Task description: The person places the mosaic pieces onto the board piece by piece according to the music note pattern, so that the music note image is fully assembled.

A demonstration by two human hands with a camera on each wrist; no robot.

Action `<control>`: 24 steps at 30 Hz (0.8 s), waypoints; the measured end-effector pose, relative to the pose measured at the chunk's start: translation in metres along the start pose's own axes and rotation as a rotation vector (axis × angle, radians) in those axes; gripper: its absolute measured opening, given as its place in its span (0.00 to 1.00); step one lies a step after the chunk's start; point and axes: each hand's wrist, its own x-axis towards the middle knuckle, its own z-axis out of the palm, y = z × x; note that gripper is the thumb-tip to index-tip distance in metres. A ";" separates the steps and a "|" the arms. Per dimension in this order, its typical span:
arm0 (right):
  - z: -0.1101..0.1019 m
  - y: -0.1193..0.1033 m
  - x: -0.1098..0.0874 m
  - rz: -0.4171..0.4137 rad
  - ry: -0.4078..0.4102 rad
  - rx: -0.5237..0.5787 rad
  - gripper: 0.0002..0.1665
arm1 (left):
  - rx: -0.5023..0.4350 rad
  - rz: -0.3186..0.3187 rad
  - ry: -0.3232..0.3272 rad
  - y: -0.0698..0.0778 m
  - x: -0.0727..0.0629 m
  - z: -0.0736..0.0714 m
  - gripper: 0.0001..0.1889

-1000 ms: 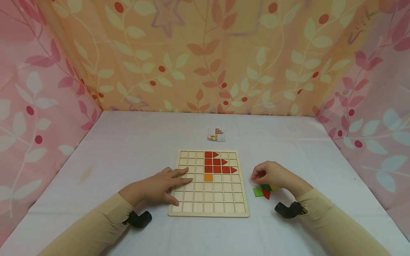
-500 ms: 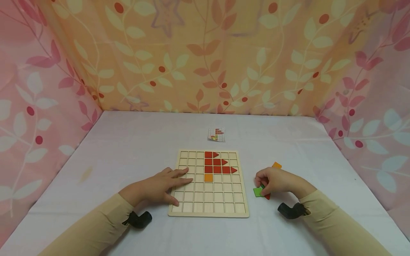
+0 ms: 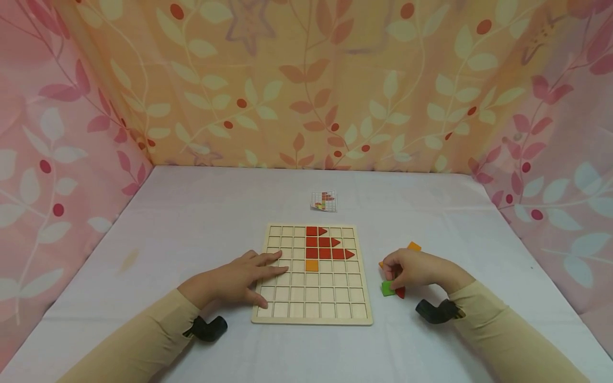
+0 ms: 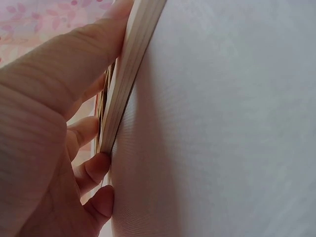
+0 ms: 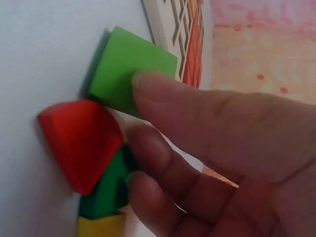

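Observation:
My left hand (image 3: 237, 276) lies with its fingers spread on the left side of a wooden grid board (image 3: 287, 314), the thumb at the board's edge. Red squares and triangles (image 3: 324, 254) fill cells in the upper right rows, with one orange square (image 3: 312, 265) below them. Right of the board, my right hand (image 3: 416, 268) pinches a light green square block (image 5: 118, 59), its thumb pressed on the block's near side. Just beside that block in the right wrist view lie a red fan-shaped block (image 5: 81, 140), a dark green block (image 5: 106, 192) and a yellow block (image 5: 101, 228).
A small pattern card (image 3: 324, 201) lies beyond the board on the white tablecloth (image 3: 215, 207). One orange block (image 3: 414, 246) shows behind my right hand, and another peeks out left of its fingers. Patterned curtains (image 3: 306, 85) stand around the table.
My right hand has come down and closer to me onto the loose blocks. The light green square has shifted slightly to the right under its thumb. My left hand and the board stay put.

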 end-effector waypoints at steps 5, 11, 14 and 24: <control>-0.004 -0.004 0.001 0.012 -0.006 0.020 0.10 | -0.006 -0.004 -0.004 0.000 0.000 0.000 0.42; -0.009 -0.012 0.008 0.042 0.047 0.021 0.09 | -0.005 -0.007 -0.002 -0.002 0.001 0.002 0.42; -0.008 -0.016 0.014 0.051 0.081 0.017 0.09 | 0.001 -0.007 -0.001 -0.002 0.001 0.002 0.43; 0.001 -0.041 0.035 -0.001 0.109 0.087 0.08 | 0.005 0.001 0.002 -0.002 0.001 0.002 0.43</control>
